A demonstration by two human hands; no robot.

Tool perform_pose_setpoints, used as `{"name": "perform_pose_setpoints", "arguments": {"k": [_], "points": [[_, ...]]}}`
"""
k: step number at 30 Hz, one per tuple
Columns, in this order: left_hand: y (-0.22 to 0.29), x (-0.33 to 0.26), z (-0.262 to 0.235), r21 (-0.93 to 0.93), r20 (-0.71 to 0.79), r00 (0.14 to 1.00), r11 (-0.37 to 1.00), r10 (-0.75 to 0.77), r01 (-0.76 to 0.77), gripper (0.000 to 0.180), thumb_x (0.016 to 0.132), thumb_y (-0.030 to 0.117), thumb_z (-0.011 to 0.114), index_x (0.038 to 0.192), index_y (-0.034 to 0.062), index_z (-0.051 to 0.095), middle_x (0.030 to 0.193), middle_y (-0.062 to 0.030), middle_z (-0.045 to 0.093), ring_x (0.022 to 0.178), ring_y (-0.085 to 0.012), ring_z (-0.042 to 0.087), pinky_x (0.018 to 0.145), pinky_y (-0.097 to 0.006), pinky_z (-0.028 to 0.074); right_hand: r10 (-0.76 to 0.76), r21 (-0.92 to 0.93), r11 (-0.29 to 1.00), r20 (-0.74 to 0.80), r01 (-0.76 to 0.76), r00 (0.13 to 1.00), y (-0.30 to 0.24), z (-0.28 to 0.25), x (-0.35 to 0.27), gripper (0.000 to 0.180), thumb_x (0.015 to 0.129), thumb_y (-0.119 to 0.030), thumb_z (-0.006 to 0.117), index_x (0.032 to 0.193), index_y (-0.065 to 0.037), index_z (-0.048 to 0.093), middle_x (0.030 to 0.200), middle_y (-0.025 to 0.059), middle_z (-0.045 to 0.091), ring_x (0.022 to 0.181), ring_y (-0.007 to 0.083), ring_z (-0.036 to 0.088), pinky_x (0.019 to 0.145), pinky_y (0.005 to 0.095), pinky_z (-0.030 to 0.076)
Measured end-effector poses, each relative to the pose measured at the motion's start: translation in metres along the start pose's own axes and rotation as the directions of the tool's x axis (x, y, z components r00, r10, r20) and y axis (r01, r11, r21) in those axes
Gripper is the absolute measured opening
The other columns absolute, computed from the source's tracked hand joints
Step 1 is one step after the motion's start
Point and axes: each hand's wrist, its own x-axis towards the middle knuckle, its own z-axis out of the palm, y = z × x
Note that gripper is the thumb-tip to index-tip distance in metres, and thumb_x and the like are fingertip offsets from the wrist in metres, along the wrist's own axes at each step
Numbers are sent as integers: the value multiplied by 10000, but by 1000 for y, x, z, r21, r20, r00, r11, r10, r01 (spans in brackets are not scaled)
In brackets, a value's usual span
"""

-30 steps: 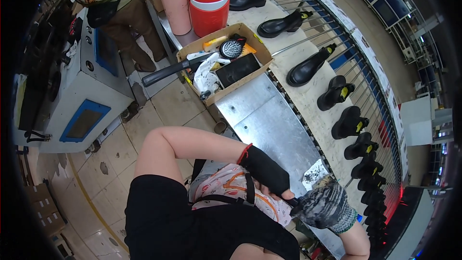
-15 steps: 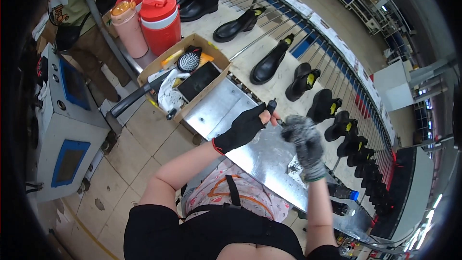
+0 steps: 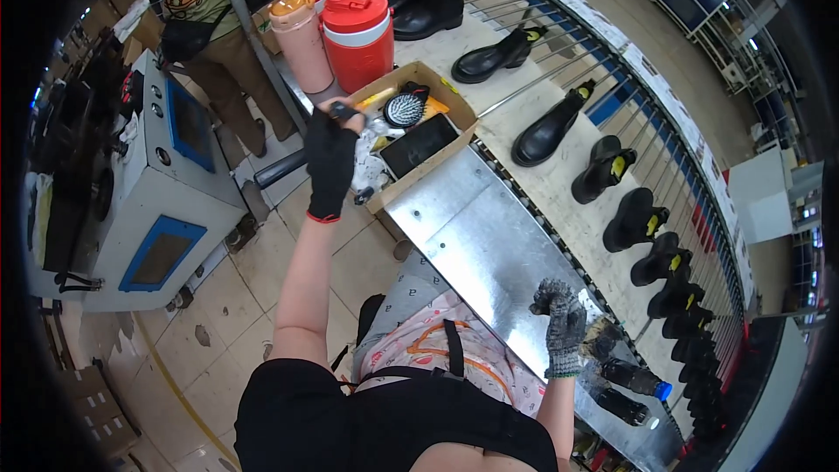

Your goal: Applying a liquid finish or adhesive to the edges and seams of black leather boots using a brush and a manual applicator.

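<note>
My left hand (image 3: 332, 157), in a black glove with bare fingertips, is at the left side of an open cardboard box (image 3: 384, 198). Its fingers are closed on a small black cylindrical thing (image 3: 343, 111), whose kind I cannot make out. In the box lie a round-headed hairbrush (image 3: 404, 110), a flat black object (image 3: 419, 144) and crumpled white material (image 3: 371, 168). Over the metal tabletop (image 3: 481, 236), my right hand (image 3: 564, 323) wears a grey knitted glove with dark stains. Its fingers are curled in; whatever may be in them is hidden.
Several black boots (image 3: 552, 127) stand along a curved roller conveyor. Behind the box are a red jug (image 3: 358, 44) and a pink bottle (image 3: 301, 44). Two dark bottles (image 3: 638, 378) lie beyond my right hand. Another person (image 3: 210, 26) stands at the far left, near a grey machine (image 3: 166, 192).
My left hand has moved left from beside my right hand to the box, carrying the small black cylinder. My right hand has drawn back toward me. The whole view has shifted.
</note>
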Motion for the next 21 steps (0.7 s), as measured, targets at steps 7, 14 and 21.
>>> {"name": "perform_pose_setpoints", "arguments": {"k": [7, 14, 21], "points": [[-65, 44, -60, 367, -259, 954, 929, 152, -49, 207, 777, 62, 636, 958, 54, 536, 780, -27, 579, 665, -99, 545, 627, -265, 461, -80, -110, 990, 95, 91, 992, 1, 13, 3, 237, 937, -199, 522, 937, 23, 603, 812, 91, 619, 694, 178, 585, 641, 282, 470], [-112, 65, -75, 649, -182, 978, 735, -101, 196, 324, 699, 160, 709, 919, 27, 512, 646, -66, 600, 648, -172, 605, 610, -287, 479, -150, -143, 974, 165, 175, 975, 0, 27, -2, 293, 940, -255, 519, 978, 27, 588, 775, 78, 603, 649, 143, 569, 616, 265, 473], [-71, 49, -80, 939, -56, 973, 343, 226, -25, 403, 659, 222, 729, 976, 34, 565, 988, -168, 581, 946, -319, 582, 782, -414, 468, -33, -201, 977, 170, 67, 985, -3, 19, -8, 275, 952, -228, 491, 949, 26, 597, 767, 70, 598, 649, 131, 570, 606, 260, 468]]}}
